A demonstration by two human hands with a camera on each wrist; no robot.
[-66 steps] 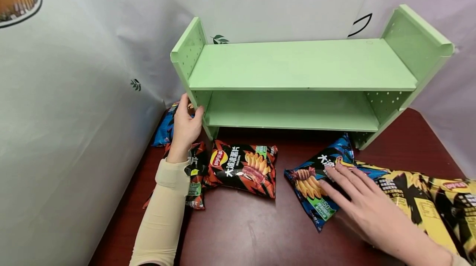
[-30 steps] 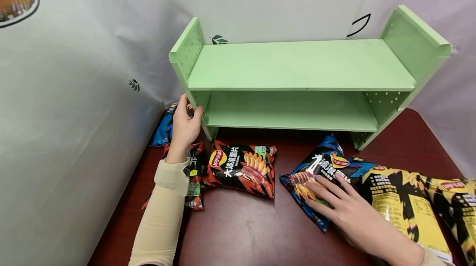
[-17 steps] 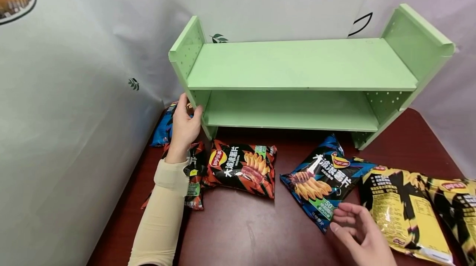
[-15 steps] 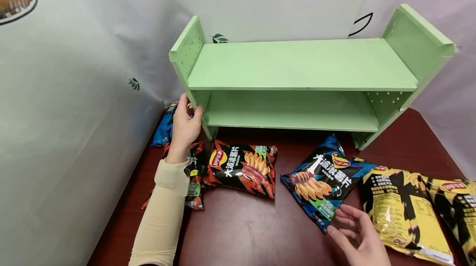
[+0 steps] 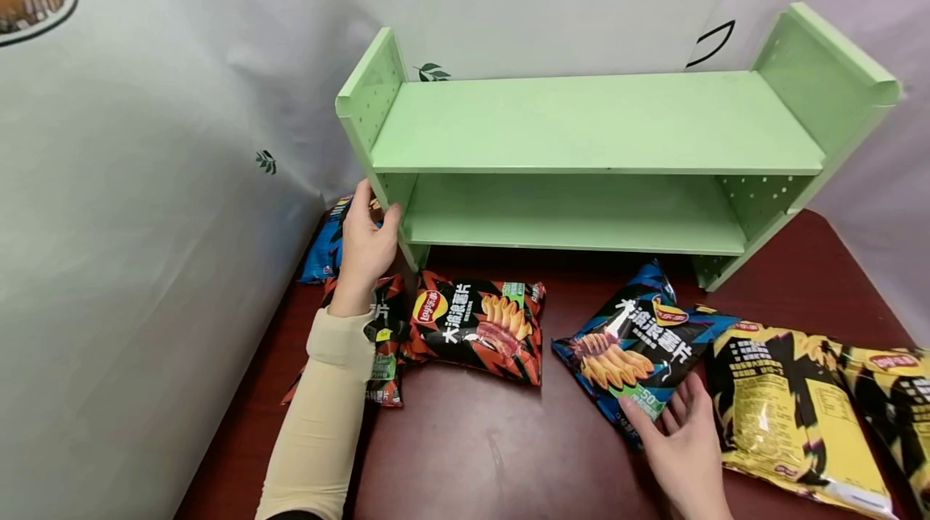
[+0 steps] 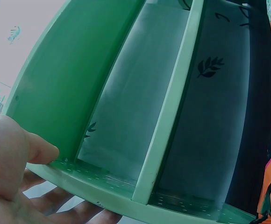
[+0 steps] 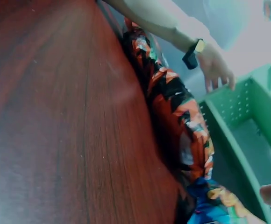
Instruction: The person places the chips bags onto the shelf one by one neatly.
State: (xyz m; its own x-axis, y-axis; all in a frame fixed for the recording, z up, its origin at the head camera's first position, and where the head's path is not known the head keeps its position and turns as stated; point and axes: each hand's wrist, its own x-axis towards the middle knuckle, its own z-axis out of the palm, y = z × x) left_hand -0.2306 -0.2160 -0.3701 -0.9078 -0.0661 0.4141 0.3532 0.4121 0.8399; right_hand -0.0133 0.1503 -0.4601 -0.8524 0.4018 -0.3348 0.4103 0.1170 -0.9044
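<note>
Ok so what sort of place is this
Probably a staged display corner, perhaps a mock shop: green shelf unit, chip bags on a dark red table, and pale printed sheeting behind.

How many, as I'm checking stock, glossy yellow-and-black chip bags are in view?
2. One bag lies right of the person's right hand; another bag beside it is cut off by the head view's right edge. More may be hidden.
</note>
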